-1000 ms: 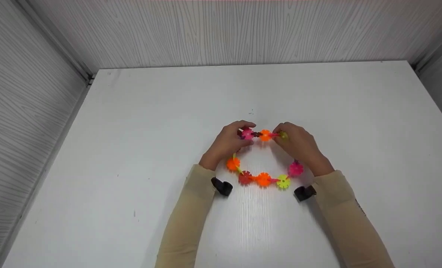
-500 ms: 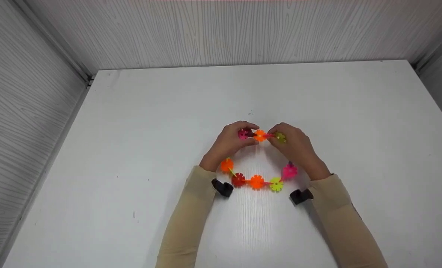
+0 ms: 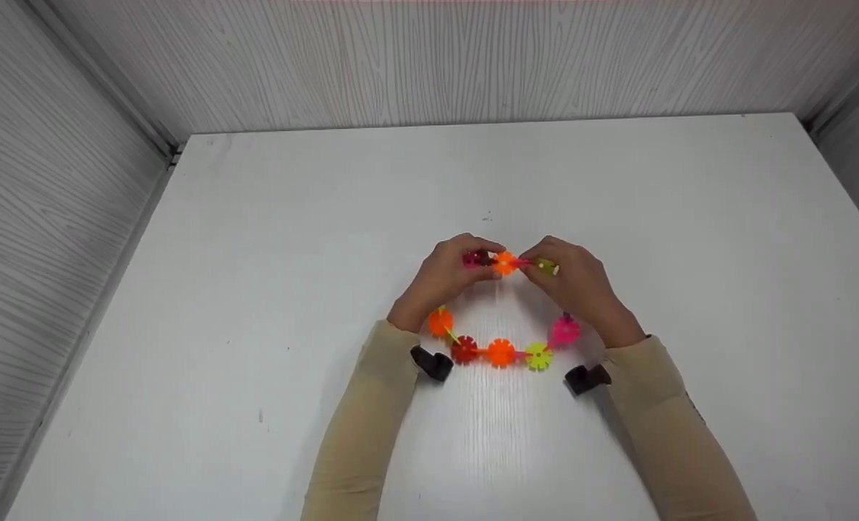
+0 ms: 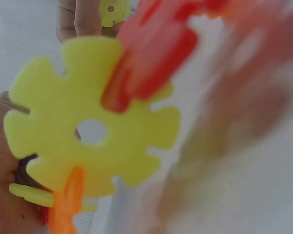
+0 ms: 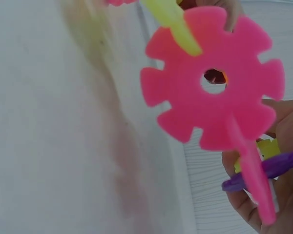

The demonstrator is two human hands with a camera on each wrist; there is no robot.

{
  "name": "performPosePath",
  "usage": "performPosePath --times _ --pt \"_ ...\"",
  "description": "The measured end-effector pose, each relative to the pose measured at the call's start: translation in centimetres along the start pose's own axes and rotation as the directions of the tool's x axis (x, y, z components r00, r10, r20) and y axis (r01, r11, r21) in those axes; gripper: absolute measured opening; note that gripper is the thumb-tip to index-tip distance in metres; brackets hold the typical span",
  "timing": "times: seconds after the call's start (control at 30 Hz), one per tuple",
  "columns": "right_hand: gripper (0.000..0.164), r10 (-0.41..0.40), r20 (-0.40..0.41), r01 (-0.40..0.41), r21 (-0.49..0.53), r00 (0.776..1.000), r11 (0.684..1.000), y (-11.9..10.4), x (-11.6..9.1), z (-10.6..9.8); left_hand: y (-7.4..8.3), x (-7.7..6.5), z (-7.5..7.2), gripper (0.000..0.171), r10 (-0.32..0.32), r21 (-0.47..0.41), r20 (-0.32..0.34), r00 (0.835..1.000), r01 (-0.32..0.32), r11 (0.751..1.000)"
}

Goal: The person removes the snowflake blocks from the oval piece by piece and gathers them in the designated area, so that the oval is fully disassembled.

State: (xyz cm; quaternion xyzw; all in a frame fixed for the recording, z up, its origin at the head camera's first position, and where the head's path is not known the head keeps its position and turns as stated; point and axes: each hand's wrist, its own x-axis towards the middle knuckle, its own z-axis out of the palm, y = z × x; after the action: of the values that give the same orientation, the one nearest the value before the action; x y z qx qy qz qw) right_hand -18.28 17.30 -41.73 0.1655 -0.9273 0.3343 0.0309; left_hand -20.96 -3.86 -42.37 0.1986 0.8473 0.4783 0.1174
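Slotted, snowflake-shaped plastic discs are linked in a loop held between both hands. My left hand (image 3: pixel 436 278) grips the pink and dark red discs at the loop's far left. Opposite it, my right hand (image 3: pixel 574 282) pinches the link beside an orange disc (image 3: pixel 504 263), with a yellow-green disc (image 3: pixel 545 266) under its fingers. The near side carries a dark red disc (image 3: pixel 464 350) and a yellow disc (image 3: pixel 538 356). A yellow disc (image 4: pixel 49 122) fills the left wrist view. In the right wrist view a pink disc (image 5: pixel 180 92) hangs near a purple disc (image 5: pixel 281 165). Palms hide some links.
The white table (image 3: pixel 292 217) spreads around both arms. Wood-grain panels (image 3: pixel 429 65) stand behind it and at the sides. Black wrist mounts (image 3: pixel 433 364) stick out inward from both cuffs, close to the loop's near discs.
The loop's near discs and my right hand have shifted slightly left. My left fingers have moved closer to the far orange disc. Over the last half second little has moved.
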Motion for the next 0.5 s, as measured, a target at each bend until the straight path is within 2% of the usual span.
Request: performPosePath --times 0.23,0.5 --pt "0.013 -0.123 -0.061 0.122 -0.016 0.991 0.992 0.34 0.08 0.05 0.10 0.12 0.16 0.034 -0.025 0.027 0.004 1.000 0.025 0.999" --pt "0.016 -0.130 -0.083 0.120 -0.117 0.988 0.986 0.11 0.04 0.08 0.49 0.05 0.39 0.033 -0.033 0.074 -0.013 0.999 0.033 0.997"
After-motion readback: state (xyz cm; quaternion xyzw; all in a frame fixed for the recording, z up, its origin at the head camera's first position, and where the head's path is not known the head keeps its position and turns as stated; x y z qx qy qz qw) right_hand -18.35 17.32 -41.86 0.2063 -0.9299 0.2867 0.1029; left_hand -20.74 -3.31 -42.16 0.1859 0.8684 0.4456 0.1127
